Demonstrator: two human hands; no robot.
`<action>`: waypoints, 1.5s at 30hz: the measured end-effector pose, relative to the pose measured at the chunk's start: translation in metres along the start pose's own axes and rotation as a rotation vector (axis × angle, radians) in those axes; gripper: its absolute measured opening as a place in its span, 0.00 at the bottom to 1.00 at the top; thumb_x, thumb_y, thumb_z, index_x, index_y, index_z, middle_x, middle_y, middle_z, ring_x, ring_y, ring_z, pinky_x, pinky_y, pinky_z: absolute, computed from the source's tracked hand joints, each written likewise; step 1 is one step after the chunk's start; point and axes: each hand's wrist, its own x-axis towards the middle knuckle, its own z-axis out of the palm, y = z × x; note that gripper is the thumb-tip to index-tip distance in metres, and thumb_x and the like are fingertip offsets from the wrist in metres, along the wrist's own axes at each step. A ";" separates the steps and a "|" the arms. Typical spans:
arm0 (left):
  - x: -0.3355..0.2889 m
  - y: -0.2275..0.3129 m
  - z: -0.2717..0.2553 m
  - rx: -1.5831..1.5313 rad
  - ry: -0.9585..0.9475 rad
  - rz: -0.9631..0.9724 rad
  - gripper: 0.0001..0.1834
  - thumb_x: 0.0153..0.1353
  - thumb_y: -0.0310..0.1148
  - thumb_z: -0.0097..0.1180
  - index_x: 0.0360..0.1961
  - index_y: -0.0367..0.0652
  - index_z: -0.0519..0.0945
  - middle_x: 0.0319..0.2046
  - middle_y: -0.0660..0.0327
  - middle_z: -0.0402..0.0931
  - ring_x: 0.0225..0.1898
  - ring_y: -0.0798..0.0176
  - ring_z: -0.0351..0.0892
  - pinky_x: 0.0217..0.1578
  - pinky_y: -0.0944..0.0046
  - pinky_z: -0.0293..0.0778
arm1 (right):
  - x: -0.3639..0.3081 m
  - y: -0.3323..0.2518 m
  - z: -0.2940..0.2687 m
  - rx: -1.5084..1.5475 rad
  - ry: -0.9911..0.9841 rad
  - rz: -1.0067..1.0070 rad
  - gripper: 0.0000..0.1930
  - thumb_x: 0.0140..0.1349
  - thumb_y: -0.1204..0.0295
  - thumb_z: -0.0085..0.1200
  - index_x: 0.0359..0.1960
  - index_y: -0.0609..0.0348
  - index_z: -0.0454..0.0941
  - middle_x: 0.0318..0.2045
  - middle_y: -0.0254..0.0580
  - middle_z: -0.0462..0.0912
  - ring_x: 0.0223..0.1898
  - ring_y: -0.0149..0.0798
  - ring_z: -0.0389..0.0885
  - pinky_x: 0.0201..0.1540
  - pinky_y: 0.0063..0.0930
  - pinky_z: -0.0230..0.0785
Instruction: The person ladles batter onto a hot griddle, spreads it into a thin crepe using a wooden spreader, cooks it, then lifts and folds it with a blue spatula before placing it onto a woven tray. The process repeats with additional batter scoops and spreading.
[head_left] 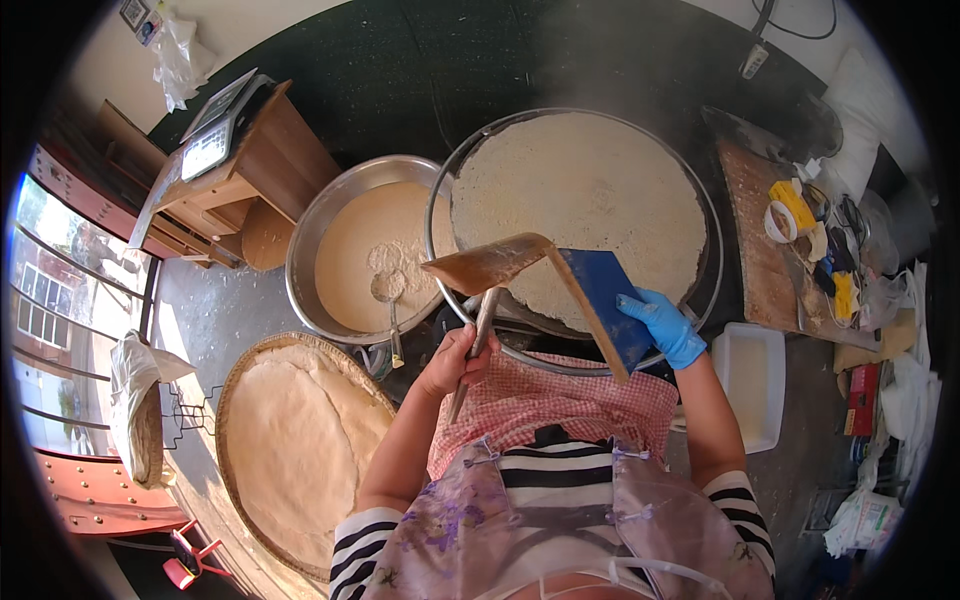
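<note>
My left hand [459, 361] is bare and wrapped round the handle of a wooden scraper [490, 264] with a broad, slightly curved blade. In a blue glove, my right hand [662, 325] grips a flat blue pad [603, 300] with a brown edge. The pad's upper end meets or overlaps the scraper blade; contact cannot be made out. Both tools are over the near side of a large round griddle [722, 262], where a thin, pale pancake [585, 200] covers nearly the whole surface. Faint steam rises at the griddle's far side.
Left of the griddle stands a metal basin [302, 262] of batter with a ladle [388, 290] in it. Nearer left, a round woven tray [232, 470] bears large flat pancakes [300, 440]. A white plastic tub [776, 385] and a cluttered wooden board [755, 230] lie right.
</note>
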 end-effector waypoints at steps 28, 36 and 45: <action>0.008 -0.018 -0.008 -0.188 0.509 -0.019 0.24 0.67 0.49 0.32 0.34 0.37 0.72 0.09 0.69 0.55 0.07 0.73 0.53 0.10 0.73 0.53 | 0.196 0.025 -0.075 -1.751 0.539 -0.397 0.16 0.52 0.79 0.44 0.45 0.61 0.70 0.36 0.49 0.75 0.35 0.48 0.76 0.37 0.38 0.70; 0.029 -0.005 -0.007 -0.194 0.441 -0.022 0.24 0.67 0.49 0.33 0.35 0.37 0.71 0.10 0.69 0.55 0.09 0.74 0.53 0.11 0.73 0.53 | 0.175 0.042 -0.049 -1.909 0.537 -0.409 0.15 0.53 0.77 0.45 0.44 0.57 0.72 0.32 0.45 0.75 0.34 0.42 0.76 0.35 0.34 0.71; 0.051 0.015 0.003 -0.206 0.367 -0.111 0.26 0.66 0.52 0.32 0.37 0.38 0.70 0.12 0.70 0.55 0.10 0.74 0.53 0.12 0.72 0.55 | 0.089 0.002 -0.027 -1.342 0.111 -0.418 0.21 0.48 0.84 0.45 0.47 0.62 0.71 0.43 0.52 0.76 0.43 0.51 0.75 0.48 0.34 0.67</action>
